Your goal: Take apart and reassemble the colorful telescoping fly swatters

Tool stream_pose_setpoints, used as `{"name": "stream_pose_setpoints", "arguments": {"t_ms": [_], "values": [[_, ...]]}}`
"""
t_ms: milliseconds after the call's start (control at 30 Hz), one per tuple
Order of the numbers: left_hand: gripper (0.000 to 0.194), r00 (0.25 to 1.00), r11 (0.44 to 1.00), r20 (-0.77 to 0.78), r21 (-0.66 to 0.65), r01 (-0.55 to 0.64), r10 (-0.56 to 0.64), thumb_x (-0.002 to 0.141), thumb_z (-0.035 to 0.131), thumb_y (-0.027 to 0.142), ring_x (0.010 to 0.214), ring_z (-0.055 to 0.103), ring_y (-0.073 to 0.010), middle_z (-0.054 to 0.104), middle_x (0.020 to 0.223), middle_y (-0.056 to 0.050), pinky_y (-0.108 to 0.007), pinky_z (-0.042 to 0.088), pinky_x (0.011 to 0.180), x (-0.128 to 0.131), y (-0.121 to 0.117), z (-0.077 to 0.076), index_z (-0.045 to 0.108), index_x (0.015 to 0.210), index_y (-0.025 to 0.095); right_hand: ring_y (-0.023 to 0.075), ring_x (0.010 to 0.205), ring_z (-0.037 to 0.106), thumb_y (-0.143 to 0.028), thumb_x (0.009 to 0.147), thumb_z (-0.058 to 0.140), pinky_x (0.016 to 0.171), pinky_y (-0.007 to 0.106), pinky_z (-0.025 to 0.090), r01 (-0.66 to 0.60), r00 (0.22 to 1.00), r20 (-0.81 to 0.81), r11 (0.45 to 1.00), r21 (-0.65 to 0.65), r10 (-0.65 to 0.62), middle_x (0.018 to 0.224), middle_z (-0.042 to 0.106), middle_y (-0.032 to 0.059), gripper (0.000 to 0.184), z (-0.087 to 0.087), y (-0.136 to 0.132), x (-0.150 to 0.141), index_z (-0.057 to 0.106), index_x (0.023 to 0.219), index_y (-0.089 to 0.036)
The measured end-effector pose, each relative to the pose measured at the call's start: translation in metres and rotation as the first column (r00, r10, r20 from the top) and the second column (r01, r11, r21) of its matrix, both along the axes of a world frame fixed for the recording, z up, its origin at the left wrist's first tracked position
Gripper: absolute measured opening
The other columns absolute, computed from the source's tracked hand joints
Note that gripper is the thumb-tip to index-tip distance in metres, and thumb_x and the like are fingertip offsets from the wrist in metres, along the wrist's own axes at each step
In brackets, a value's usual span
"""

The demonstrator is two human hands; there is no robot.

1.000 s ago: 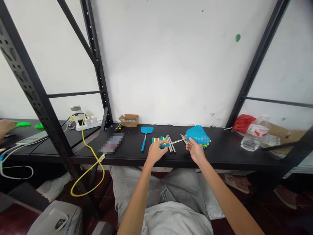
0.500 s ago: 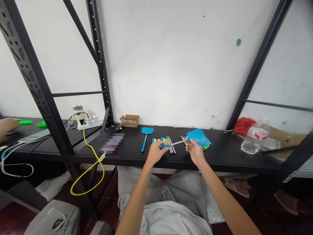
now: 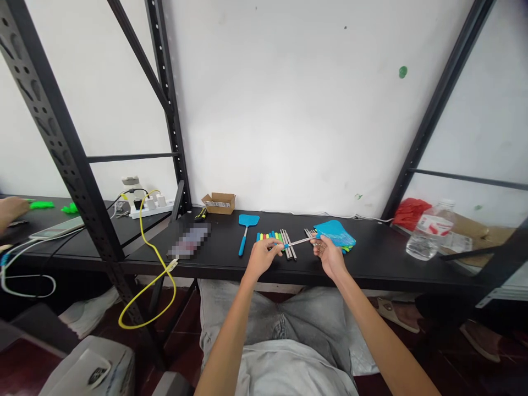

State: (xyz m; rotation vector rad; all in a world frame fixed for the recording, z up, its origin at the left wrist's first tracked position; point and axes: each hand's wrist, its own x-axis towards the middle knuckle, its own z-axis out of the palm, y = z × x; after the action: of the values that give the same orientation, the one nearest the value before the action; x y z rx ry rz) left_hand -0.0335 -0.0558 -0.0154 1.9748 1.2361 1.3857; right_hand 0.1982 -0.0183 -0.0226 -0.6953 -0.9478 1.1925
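Between my two hands is a blue fly swatter with a thin metal rod (image 3: pixel 299 241). My left hand (image 3: pixel 262 257) is closed around its blue handle. The fingers of my right hand (image 3: pixel 329 256) pinch the blue piece where the rod meets the head. Blue mesh swatter heads (image 3: pixel 336 233) lie just beyond that hand, with green and yellow edges underneath; I cannot tell which head belongs to the held rod. Bare metal rods (image 3: pixel 289 246) lie behind the held rod. Coloured handles (image 3: pixel 269 236) in a row are partly hidden by my left hand.
A whole blue fly swatter (image 3: pixel 243 242) lies left of my hands. Farther left are a blurred phone (image 3: pixel 190 241) with a yellow cable (image 3: pixel 154 250) and a small cardboard box (image 3: pixel 219 203). A water bottle (image 3: pixel 431 231) stands right. Another person's hand (image 3: pixel 12 212) shows far left.
My left hand's grip on the handle has shifted slightly, and less of the blue handle shows past its fingers. My right hand stays almost in place.
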Motion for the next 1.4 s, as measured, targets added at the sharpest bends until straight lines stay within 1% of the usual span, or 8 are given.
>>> {"name": "stream_pose_setpoints", "arguments": {"t_ms": [133, 433, 600, 700, 867, 1100, 1267, 1400], "values": [[0.038, 0.999, 0.999, 0.006, -0.019, -0.031, 0.031, 0.094, 0.046, 0.045, 0.048, 0.045, -0.0122, 0.069, 0.059, 0.000, -0.023, 0.031, 0.051, 0.000, 0.000, 0.000, 0.072, 0.087, 0.017, 0.0110, 0.053, 0.055, -0.042, 0.072, 0.074, 0.048, 0.023, 0.042, -0.030, 0.997, 0.066, 1.000, 0.008, 0.029, 0.073, 0.070, 0.0051, 0.029, -0.001, -0.001, -0.001, 0.075, 0.086, -0.016], [0.038, 1.000, 1.000, -0.007, 0.003, -0.010, 0.010, 0.093, 0.046, 0.044, 0.056, 0.053, -0.0139, 0.069, 0.062, -0.001, -0.023, 0.037, 0.058, 0.000, 0.002, 0.002, 0.072, 0.086, 0.017, 0.0118, 0.052, 0.055, -0.043, 0.074, 0.073, 0.048, 0.023, 0.042, -0.045, 0.996, 0.082, 0.999, 0.022, 0.043, 0.070, 0.069, 0.0042, 0.029, 0.001, -0.003, -0.002, 0.074, 0.087, -0.017], [0.039, 0.996, 0.998, -0.064, -0.002, 0.059, -0.059, 0.092, 0.048, 0.045, 0.064, 0.058, -0.0161, 0.070, 0.069, -0.003, -0.024, 0.040, 0.062, 0.000, 0.001, 0.006, 0.074, 0.098, 0.017, 0.0123, 0.052, 0.055, -0.046, 0.074, 0.073, 0.048, 0.024, 0.042, -0.044, 0.993, 0.107, 0.998, 0.032, 0.041, 0.068, 0.068, 0.0035, 0.032, 0.000, -0.003, -0.001, 0.073, 0.088, -0.017], [0.039, 0.993, 0.995, -0.068, -0.035, 0.098, -0.100, 0.091, 0.050, 0.045, 0.064, 0.058, -0.0163, 0.070, 0.073, -0.004, -0.025, 0.040, 0.060, -0.001, 0.001, 0.008, 0.075, 0.104, 0.018, 0.0122, 0.052, 0.055, -0.049, 0.074, 0.073, 0.049, 0.024, 0.043, -0.074, 0.991, 0.116, 0.996, 0.041, 0.069, 0.067, 0.068, 0.0035, 0.034, 0.000, -0.004, 0.000, 0.073, 0.089, -0.018], [0.038, 0.991, 0.990, -0.043, -0.057, 0.128, -0.131, 0.090, 0.053, 0.044, 0.060, 0.052, -0.0147, 0.067, 0.071, -0.003, -0.025, 0.036, 0.058, -0.001, 0.000, 0.010, 0.075, 0.104, 0.016, 0.0121, 0.052, 0.054, -0.052, 0.074, 0.073, 0.049, 0.024, 0.042, -0.128, 0.983, 0.140, 0.991, 0.037, 0.121, 0.063, 0.065, 0.0025, 0.041, 0.003, -0.007, 0.000, 0.073, 0.096, -0.017], [0.035, 0.991, 0.991, -0.017, -0.031, 0.130, -0.131, 0.089, 0.055, 0.042, 0.060, 0.050, -0.0139, 0.063, 0.067, -0.002, -0.024, 0.036, 0.058, -0.002, -0.002, 0.010, 0.075, 0.103, 0.016, 0.0119, 0.052, 0.054, -0.052, 0.075, 0.072, 0.050, 0.023, 0.042, -0.120, 0.980, 0.163, 0.992, 0.032, 0.113, 0.061, 0.064, 0.0019, 0.040, 0.003, -0.007, -0.002, 0.073, 0.093, -0.017], [0.035, 0.995, 0.996, -0.066, -0.041, 0.078, -0.081, 0.088, 0.055, 0.043, 0.060, 0.053, -0.0146, 0.067, 0.069, -0.002, -0.025, 0.038, 0.059, 0.001, -0.002, 0.008, 0.076, 0.100, 0.017, 0.0117, 0.051, 0.053, -0.053, 0.072, 0.075, 0.048, 0.024, 0.041, -0.096, 0.990, 0.108, 0.995, 0.017, 0.094, 0.061, 0.063, 0.0018, 0.039, 0.004, -0.007, -0.004, 0.073, 0.088, -0.016], [0.041, 0.994, 0.994, -0.047, -0.049, 0.101, -0.103, 0.091, 0.049, 0.047, 0.065, 0.057, -0.0164, 0.068, 0.072, -0.004, -0.025, 0.041, 0.061, 0.002, -0.001, 0.006, 0.075, 0.098, 0.017, 0.0123, 0.053, 0.052, -0.054, 0.070, 0.076, 0.048, 0.026, 0.042, -0.050, 0.997, -0.056, 0.999, -0.021, 0.049, 0.064, 0.061, 0.0018, 0.040, 0.005, -0.004, -0.001, 0.071, 0.086, -0.018]]}}
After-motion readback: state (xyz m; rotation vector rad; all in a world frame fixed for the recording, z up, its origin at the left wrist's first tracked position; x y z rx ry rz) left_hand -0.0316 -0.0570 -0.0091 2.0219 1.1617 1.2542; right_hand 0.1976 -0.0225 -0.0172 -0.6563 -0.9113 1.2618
